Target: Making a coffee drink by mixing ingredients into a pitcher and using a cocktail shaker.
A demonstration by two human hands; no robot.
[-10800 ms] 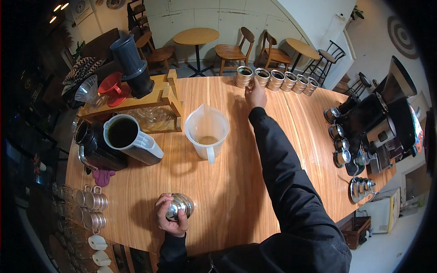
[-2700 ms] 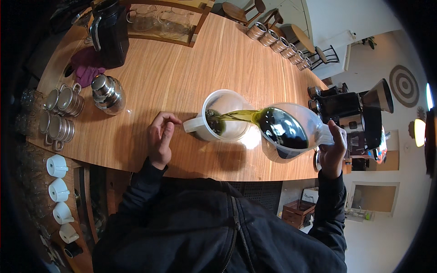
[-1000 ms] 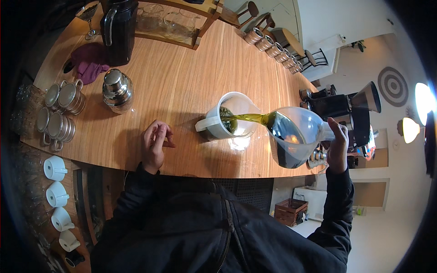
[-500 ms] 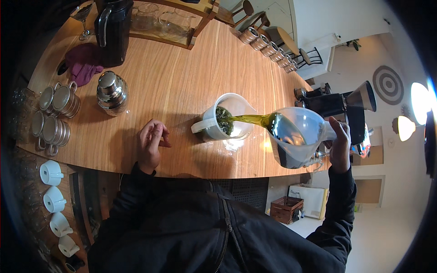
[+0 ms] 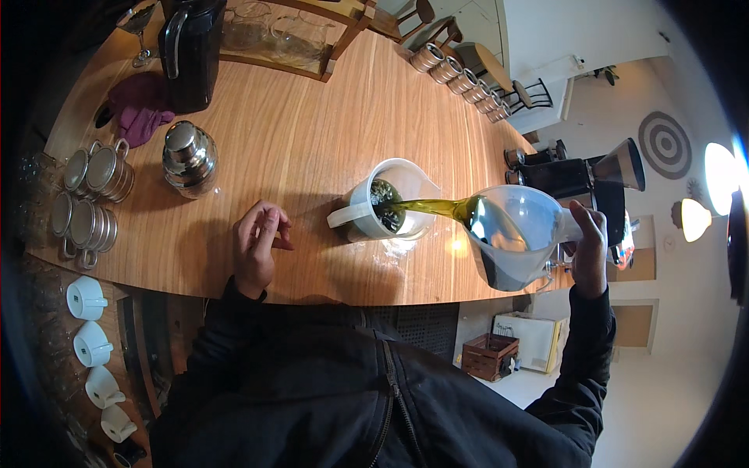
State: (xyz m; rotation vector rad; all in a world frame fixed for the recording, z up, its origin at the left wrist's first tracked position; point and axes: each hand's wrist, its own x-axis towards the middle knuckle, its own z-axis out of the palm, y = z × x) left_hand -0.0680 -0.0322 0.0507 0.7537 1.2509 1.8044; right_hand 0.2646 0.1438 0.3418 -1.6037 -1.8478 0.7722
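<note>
My right hand [image 5: 589, 248] is closed round the handle of a translucent plastic measuring jug [image 5: 538, 210], tipped to the left. A yellow-green stream of liquid [image 5: 433, 207] runs from its spout into a second plastic jug [image 5: 360, 204]. That second jug stands on the wooden table with its handle to the left, and dark, foamy-looking liquid [image 5: 382, 196] shows inside. My left hand [image 5: 261, 246] rests loosely bent near the table's front edge, left of the receiving jug; it is open, with nothing visible in it.
A metal cocktail shaker [image 5: 189, 160] stands left on the table [image 5: 289, 140], beyond it a purple cloth [image 5: 144, 129] and black pitcher [image 5: 191, 62]. Lidded metal-banded jars [image 5: 94, 222] sit at the far left, white cups [image 5: 87, 298] below. A grinder [image 5: 577, 179] is at right.
The pouring jug and my right hand have shifted slightly right. The liquid in the receiving jug looks higher and darker. My left hand has barely moved.
</note>
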